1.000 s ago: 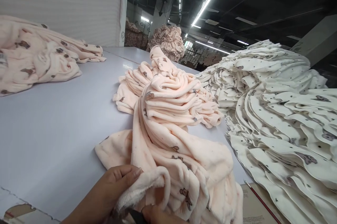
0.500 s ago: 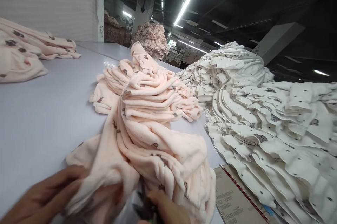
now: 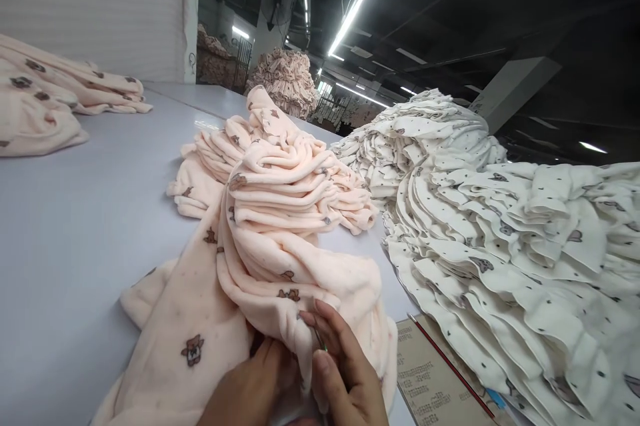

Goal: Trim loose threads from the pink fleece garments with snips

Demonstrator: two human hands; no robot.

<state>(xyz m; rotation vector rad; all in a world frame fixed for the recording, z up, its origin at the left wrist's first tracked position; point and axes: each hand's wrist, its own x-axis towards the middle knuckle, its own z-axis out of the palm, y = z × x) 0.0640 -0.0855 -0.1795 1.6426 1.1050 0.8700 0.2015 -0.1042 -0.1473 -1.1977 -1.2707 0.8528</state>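
A pile of soft pink fleece fabric with small printed bears lies in folds in front of me. At its near edge my left hand is closed on the fabric, its fingertips partly hidden among the folds. Close to its right, my right hand has thumb and fingers curled at another fold. A thin part of the thread snips, with a bit of green, shows between these fingers; the rest is hidden by the hand.
White printed fabric is heaped in layers on the right. A printed cardboard sheet with a red-and-black pencil across it lies beside the pink pile. More pink fabric sits at the far left of the pale table.
My left hand has moved right from the left edge of the fabric to its middle. My right hand has risen with the snips and turned. A fabric flap now lies spread at the left.
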